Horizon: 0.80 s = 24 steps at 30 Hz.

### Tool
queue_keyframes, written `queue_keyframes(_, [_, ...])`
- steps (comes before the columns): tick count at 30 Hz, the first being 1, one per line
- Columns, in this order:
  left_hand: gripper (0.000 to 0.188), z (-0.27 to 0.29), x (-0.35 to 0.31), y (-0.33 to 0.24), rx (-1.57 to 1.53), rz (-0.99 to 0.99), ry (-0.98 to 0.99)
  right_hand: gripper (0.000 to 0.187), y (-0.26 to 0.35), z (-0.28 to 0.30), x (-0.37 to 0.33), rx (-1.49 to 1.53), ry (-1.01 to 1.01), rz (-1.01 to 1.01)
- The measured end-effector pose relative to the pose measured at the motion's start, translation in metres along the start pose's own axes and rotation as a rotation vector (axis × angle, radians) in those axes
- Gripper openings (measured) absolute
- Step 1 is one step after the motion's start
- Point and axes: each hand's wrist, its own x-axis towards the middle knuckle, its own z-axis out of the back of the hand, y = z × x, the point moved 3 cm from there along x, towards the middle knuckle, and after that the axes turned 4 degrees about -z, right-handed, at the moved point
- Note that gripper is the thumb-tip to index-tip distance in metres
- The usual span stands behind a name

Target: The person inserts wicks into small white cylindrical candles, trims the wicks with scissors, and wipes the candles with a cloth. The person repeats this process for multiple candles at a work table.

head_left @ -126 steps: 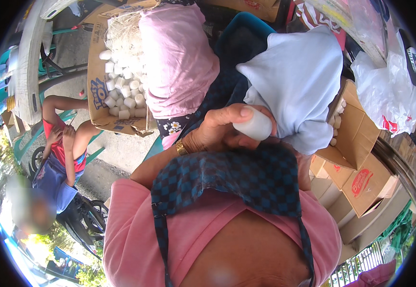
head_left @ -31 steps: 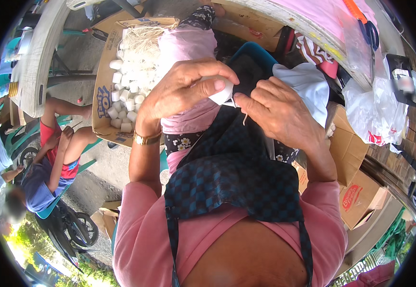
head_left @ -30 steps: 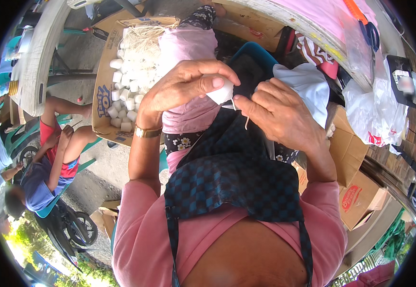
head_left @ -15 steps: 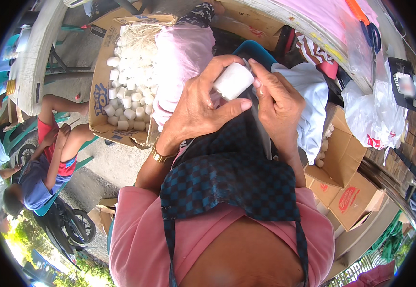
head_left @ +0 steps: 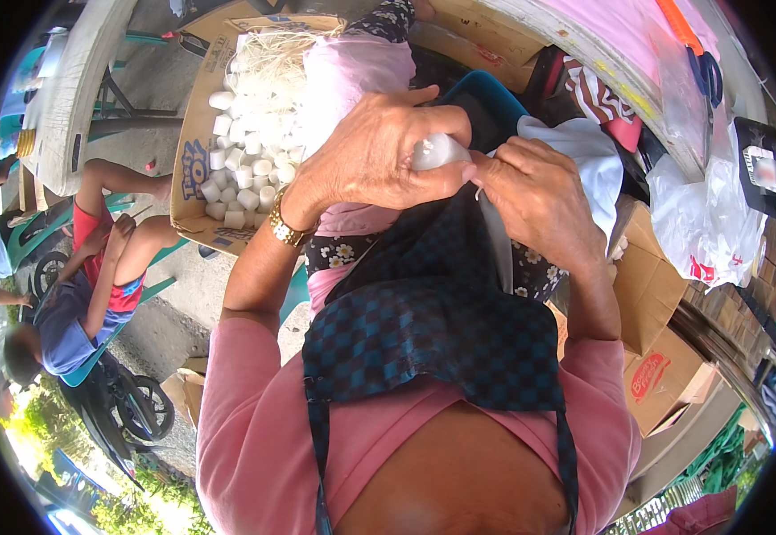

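Note:
My left hand [head_left: 366, 152] is wrapped round a short white cylinder, which looks like a candle [head_left: 438, 152], above my lap. One rounded end of it shows between thumb and forefinger. My right hand [head_left: 544, 201] is closed right beside that end, its thumb and fingertips pinched together. A short pale strand end [head_left: 480, 193] hangs below the pinch; what else the fingers hold is hidden. To the left stands an open cardboard box [head_left: 194, 134] with many similar white candles [head_left: 247, 174]. Loose pale strands [head_left: 272, 58] lie over them.
A hanging plastic bag [head_left: 705, 227], orange-handled scissors [head_left: 705, 67] and a wooden table edge [head_left: 620, 76] are at the right. Cardboard boxes [head_left: 664, 374] stand lower right. A pale cloth [head_left: 584, 169] lies by my right hand. Another person [head_left: 94, 303] sits at left.
My left hand has turned and closed further round the candle, covering most of it. My right hand has moved slightly lower and right, and its fingers have curled in.

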Motion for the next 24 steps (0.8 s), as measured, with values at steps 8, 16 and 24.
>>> queue_keyframes(8, [0.019,-0.013,-0.013,0.009,-0.443,0.228,0.171,0.015,-0.001,-0.012,-0.010,0.169,0.087,0.107])
queue_keyframes(16, [0.035,-0.019,-0.015,0.023,-0.824,0.336,0.096,0.014,0.000,-0.012,-0.002,0.230,0.027,0.139])
queue_keyframes(24, [0.040,-0.018,-0.006,0.010,-0.893,0.370,0.040,0.013,-0.020,0.001,0.002,0.711,0.244,-0.022])
